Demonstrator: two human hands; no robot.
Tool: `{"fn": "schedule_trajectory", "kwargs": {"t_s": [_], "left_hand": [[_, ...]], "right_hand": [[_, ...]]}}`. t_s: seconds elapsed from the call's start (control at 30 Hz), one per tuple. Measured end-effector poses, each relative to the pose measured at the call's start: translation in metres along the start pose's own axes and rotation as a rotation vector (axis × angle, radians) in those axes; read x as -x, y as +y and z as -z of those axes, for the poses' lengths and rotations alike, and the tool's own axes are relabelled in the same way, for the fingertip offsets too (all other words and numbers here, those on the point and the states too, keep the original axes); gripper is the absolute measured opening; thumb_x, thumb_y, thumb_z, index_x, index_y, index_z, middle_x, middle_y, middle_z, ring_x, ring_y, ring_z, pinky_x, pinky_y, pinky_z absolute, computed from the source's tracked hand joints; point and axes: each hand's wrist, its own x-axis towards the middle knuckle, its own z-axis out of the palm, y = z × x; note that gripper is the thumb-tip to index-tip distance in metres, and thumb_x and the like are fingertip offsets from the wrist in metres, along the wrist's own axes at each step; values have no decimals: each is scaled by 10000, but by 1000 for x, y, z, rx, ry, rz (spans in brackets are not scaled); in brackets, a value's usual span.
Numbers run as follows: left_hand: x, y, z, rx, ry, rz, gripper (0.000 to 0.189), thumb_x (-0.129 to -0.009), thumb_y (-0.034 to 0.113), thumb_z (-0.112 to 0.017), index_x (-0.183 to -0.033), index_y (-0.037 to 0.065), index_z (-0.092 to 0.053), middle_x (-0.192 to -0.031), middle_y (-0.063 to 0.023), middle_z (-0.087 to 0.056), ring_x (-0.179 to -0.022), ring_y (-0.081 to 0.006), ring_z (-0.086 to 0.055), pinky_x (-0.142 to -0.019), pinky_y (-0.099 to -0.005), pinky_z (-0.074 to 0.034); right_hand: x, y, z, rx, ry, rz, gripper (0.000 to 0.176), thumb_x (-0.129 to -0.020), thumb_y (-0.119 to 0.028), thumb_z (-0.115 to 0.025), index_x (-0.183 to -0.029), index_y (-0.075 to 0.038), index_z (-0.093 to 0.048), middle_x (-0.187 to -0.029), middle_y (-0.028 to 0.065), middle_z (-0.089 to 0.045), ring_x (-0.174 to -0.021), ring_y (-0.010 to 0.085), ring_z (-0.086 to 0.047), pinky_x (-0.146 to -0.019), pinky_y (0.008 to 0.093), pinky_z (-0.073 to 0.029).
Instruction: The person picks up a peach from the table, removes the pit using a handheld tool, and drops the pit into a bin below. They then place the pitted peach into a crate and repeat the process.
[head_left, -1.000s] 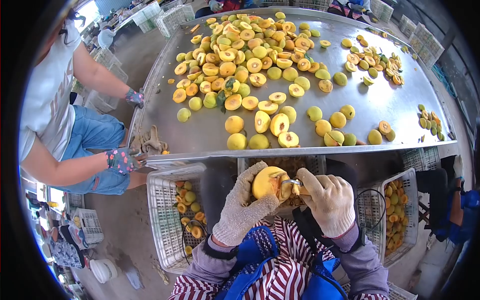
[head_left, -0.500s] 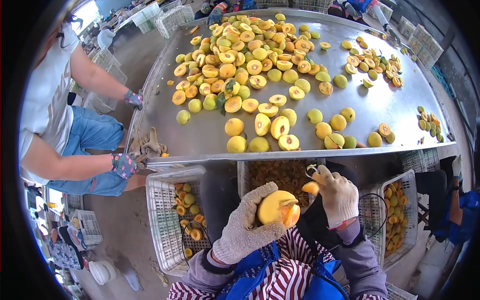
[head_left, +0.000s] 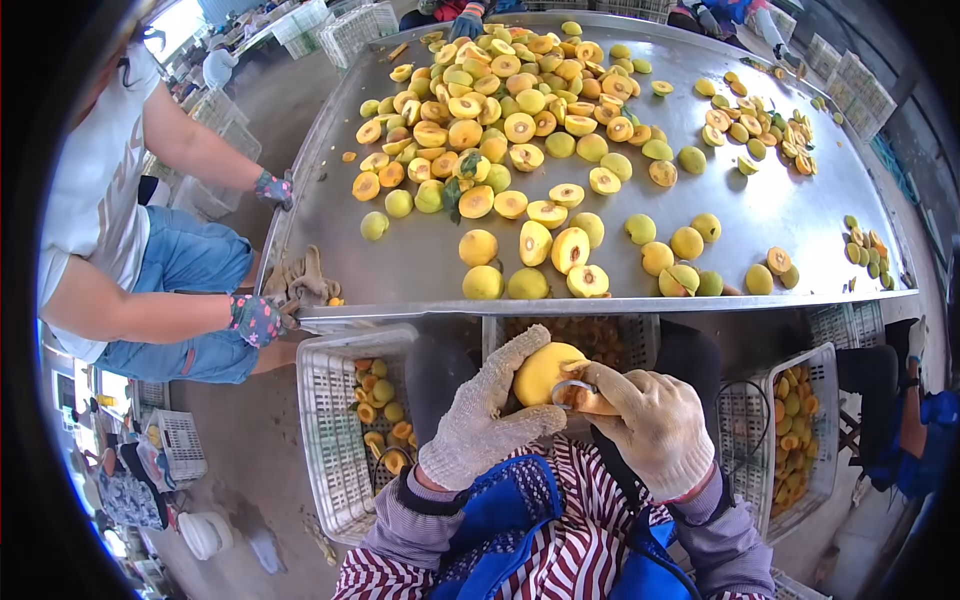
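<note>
A yellow peach [head_left: 541,372] rests in my left hand [head_left: 488,412], whose gloved fingers and thumb wrap round its left side. My right hand [head_left: 654,425], also gloved, is closed on a small tool with a curved metal loop [head_left: 566,393], and the loop touches the right side of the peach. Behind both hands, beneath the table edge, a crate of orange pieces [head_left: 600,338] is partly hidden. Halved peaches [head_left: 569,249] and whole ones lie on the metal table just beyond.
The metal table [head_left: 400,275] holds a large peach pile. A white crate [head_left: 330,440] stands at left, another [head_left: 822,440] at right, both with peaches. A person [head_left: 150,230] in floral gloves stands at the table's left; other people are at the far edge and right.
My right hand has moved left and down, bringing the loop tool against the peach. The orange piece that hung by the tool no longer shows. The view has shifted slightly.
</note>
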Motion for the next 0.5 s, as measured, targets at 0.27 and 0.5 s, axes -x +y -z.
{"fn": "schedule_trajectory", "kwargs": {"t_s": [0.27,0.5], "left_hand": [[10,-3,-17,377,105,117,737,-864,52,-777,-1489,18,-389,-1376,-108,-541,-1224,-173,-552,-986,-304,-515],[-3,-7,-17,247,126,61,769,-844,79,-815,-1480,-20,-393,-1420,-136,-526,-1295,-189,-520,-1096,-329,-439]], "right_hand": [[1,8,-7,265,136,-175,393,-822,-194,-769,-1169,-113,-601,-753,64,-643,-702,264,-672,-645,408,-531],[3,-2,-1,44,150,-57,397,-830,-218,-765,-1176,-97,-614,-742,67,-630,-692,266,-667,-628,388,-532]]}}
